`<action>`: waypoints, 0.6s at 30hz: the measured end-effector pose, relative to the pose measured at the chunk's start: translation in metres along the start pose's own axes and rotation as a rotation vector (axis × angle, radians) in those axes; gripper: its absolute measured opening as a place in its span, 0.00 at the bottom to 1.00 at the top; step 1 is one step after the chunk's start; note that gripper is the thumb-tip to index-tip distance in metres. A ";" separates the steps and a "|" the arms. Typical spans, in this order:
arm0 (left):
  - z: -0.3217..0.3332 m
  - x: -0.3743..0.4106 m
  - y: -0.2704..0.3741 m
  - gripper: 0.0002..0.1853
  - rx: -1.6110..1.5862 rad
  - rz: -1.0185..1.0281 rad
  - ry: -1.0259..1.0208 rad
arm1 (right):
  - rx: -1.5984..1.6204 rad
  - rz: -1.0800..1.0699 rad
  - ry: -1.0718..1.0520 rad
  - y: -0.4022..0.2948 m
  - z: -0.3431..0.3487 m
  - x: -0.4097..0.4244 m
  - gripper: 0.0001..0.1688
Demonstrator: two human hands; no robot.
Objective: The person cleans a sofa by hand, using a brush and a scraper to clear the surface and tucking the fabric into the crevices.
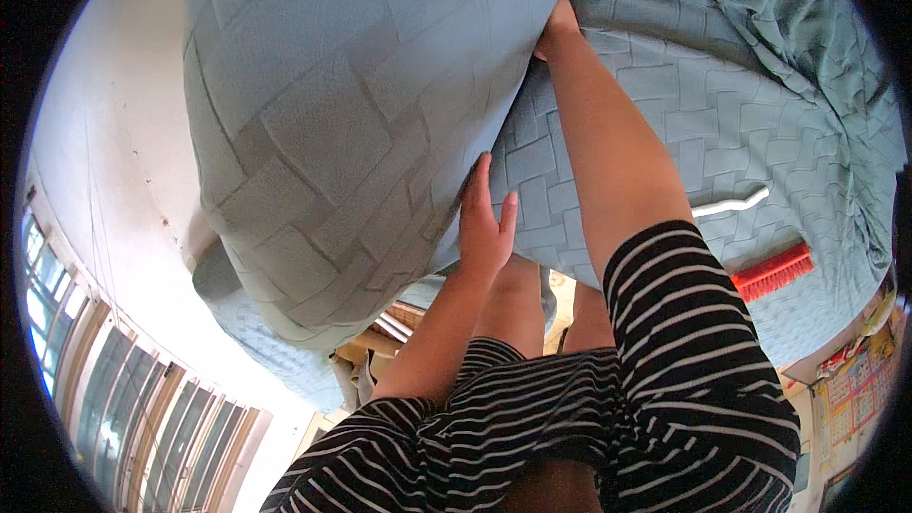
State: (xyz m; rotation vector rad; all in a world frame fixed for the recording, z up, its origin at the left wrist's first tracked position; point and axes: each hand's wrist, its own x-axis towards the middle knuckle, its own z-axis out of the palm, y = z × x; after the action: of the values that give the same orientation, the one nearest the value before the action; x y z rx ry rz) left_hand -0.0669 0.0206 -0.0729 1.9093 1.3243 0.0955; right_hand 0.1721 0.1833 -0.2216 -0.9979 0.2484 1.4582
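Observation:
A large bulging piece, perhaps a cushion, in a grey-blue cover with a woven-block pattern [313, 142] rises close before me. To its right spreads a flatter surface under matching patterned fabric [641, 100]. My right hand [559, 32] reaches into the crease between the two, its fingers mostly hidden by the fabric. Lower down, my left hand [488, 228] lies against the bulging piece's right edge, thumb held apart from the fingers. A brush with red bristles [773, 272] lies on the flatter surface beyond my right forearm, near a bent white handle-like strip [734, 204].
Bunched fabric folds [791, 35] run along the far right. A pale wall [114, 157] and barred windows [128, 399] stand at the left. Printed sheets [855, 392] hang at the lower right. Another fabric-covered part [263, 335] shows behind the bulging piece.

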 end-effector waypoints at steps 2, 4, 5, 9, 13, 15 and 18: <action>0.025 0.020 -0.004 0.29 -0.142 -0.014 -0.034 | 0.029 -0.046 0.015 0.000 -0.018 0.005 0.41; 0.047 0.032 -0.047 0.31 -0.106 -0.183 -0.021 | 0.099 -0.029 0.038 0.008 -0.001 0.002 0.39; 0.051 0.038 -0.069 0.32 -0.085 -0.274 -0.009 | 0.141 0.004 0.063 0.012 0.017 -0.006 0.38; 0.073 0.069 -0.078 0.34 -0.008 -0.440 0.023 | 0.206 -0.085 0.106 0.007 0.005 -0.007 0.34; 0.045 0.095 -0.077 0.34 0.205 -0.483 0.140 | 0.212 0.007 0.189 -0.010 0.030 -0.036 0.29; 0.043 0.101 -0.057 0.34 0.256 -0.473 0.118 | 0.164 0.098 0.072 -0.039 0.002 -0.036 0.32; 0.033 0.087 -0.037 0.34 0.335 -0.504 0.087 | -0.110 0.162 0.188 -0.059 0.021 -0.085 0.29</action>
State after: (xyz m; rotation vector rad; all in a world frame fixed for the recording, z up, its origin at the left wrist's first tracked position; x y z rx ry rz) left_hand -0.0404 0.0788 -0.1506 1.7862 1.9381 -0.3186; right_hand 0.2014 0.1492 -0.1263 -1.2302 0.3958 1.5382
